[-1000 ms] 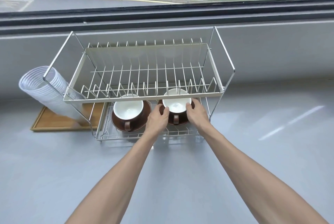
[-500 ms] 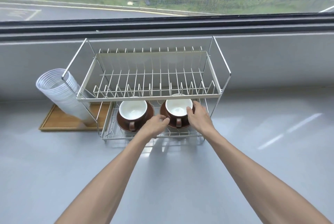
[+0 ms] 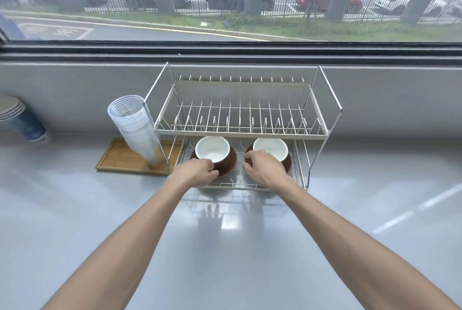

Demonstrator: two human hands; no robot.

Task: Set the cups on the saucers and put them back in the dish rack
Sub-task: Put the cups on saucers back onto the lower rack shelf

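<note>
Two white cups sit on brown saucers, side by side on the lower tier of the wire dish rack (image 3: 240, 132). My left hand (image 3: 197, 172) is curled on the front rim of the left saucer (image 3: 229, 163), below the left cup (image 3: 212, 148). My right hand (image 3: 265, 169) is closed on the front left rim of the right saucer (image 3: 289, 161), against the right cup (image 3: 271, 147). Both cup handles are hidden behind my hands. The rack's upper tier holds nothing.
A leaning stack of clear plastic cups (image 3: 135, 124) stands on a wooden tray (image 3: 117, 160) just left of the rack. Blue paper cups (image 3: 23, 123) lie at the far left. A grey wall and window ledge rise behind the rack. Grey countertop (image 3: 225, 247) spreads in front.
My left hand has moved from the right cup and saucer to the front of the left set. My right hand shifted to the right saucer's front. The view has pulled back and tilted up.
</note>
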